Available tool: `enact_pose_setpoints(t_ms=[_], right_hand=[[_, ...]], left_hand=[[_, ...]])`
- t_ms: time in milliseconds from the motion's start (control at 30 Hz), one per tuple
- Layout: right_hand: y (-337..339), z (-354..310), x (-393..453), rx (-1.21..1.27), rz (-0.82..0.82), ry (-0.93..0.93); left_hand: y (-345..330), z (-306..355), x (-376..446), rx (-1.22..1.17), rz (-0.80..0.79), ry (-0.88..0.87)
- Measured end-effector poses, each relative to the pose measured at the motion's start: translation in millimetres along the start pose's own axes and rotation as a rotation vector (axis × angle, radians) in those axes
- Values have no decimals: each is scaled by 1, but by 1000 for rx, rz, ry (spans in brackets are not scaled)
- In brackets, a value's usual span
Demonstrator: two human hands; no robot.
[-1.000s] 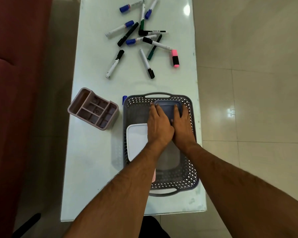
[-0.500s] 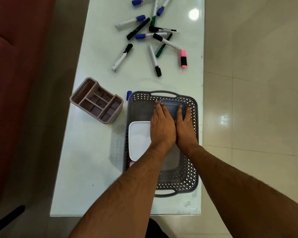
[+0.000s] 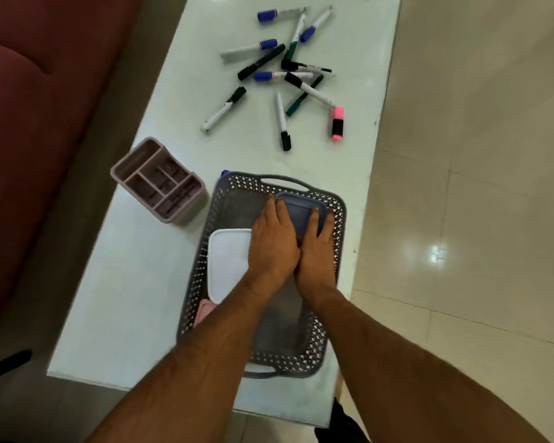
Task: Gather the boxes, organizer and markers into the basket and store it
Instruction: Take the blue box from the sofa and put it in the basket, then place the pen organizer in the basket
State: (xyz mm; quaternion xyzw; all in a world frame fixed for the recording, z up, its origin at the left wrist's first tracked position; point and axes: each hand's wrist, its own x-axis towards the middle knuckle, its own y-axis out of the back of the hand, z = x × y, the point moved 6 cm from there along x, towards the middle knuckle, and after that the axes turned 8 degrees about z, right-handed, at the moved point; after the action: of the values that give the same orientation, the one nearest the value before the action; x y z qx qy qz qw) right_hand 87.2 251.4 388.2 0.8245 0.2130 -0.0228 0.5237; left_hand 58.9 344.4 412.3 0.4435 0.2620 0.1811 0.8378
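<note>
While both the left hand (image 3: pixel 274 241) and right hand (image 3: pixel 317 247) press flat and open on the blue-lidded box (image 3: pixel 301 207) beside the white-lidded box (image 3: pixel 229 260) in the grey basket (image 3: pixel 202 266), the organizer (image 3: pixel 160 180) and scattered markers (image 3: pixel 282 75) lie on the worktop (image 3: pixel 135 282), ungathered.

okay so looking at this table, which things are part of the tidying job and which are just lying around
Part of the job:
- grey perforated plastic basket
- dark blue-lidded box, under both hands
- white-lidded box
- mauve compartment organizer
- scattered markers, pink highlighter

Just there:
- red sofa
- white glass table
</note>
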Motion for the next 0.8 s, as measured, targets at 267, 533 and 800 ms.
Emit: enact_pose_setpoints(t_ms=[267,533,800], right_hand=[[25,-2,-1,63,11,88],[59,-51,13,97,63,428],[24,-194,49,49,-42,788]], left_hand=[[16,9,-11,-105,125,61],[61,7,-34,-426,554,198],[99,-84,-36,-931,989,849]])
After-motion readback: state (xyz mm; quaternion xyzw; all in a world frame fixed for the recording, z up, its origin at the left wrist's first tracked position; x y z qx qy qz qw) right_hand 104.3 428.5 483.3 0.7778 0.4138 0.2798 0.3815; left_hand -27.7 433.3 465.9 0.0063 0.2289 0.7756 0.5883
